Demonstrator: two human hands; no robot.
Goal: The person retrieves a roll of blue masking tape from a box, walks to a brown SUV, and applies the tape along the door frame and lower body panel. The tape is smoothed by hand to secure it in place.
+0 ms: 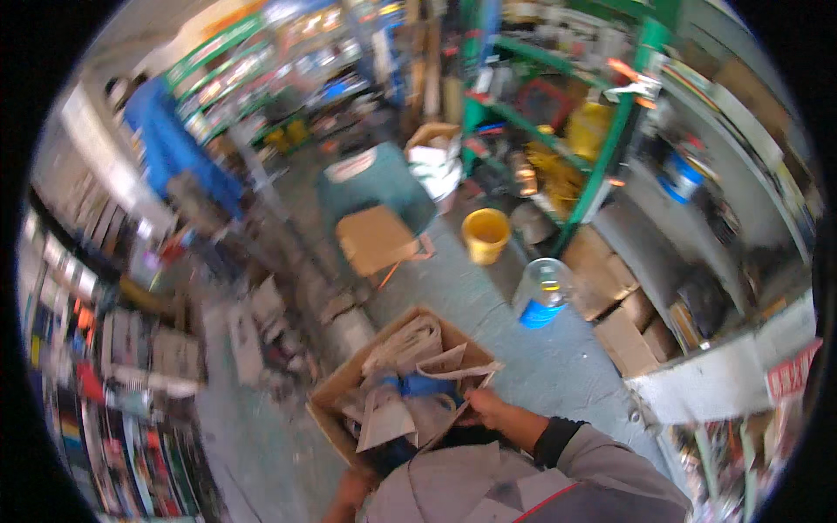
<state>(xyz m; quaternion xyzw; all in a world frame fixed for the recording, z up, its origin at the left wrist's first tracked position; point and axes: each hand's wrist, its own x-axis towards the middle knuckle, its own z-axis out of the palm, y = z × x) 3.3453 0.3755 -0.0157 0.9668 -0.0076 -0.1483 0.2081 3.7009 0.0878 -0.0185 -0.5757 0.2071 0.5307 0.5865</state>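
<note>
Box: an open cardboard box (349,388) sits on the floor just ahead of both hands, stuffed with crumpled paper (388,414) and a blue item (423,385)
Right hand: the right hand (488,408) is closed on the box's near flap edge, fingers curled over the rim
Left hand: the left hand (349,492) shows only partly below the box's near corner; its grip cannot be told
Handling: probably light, with soft walls that flex; flaps could tear, so the bottom corners look the safer hold
Beyond the hands: a yellow bucket (486,234) and a plastic jar with a blue base (542,295), well apart
</note>
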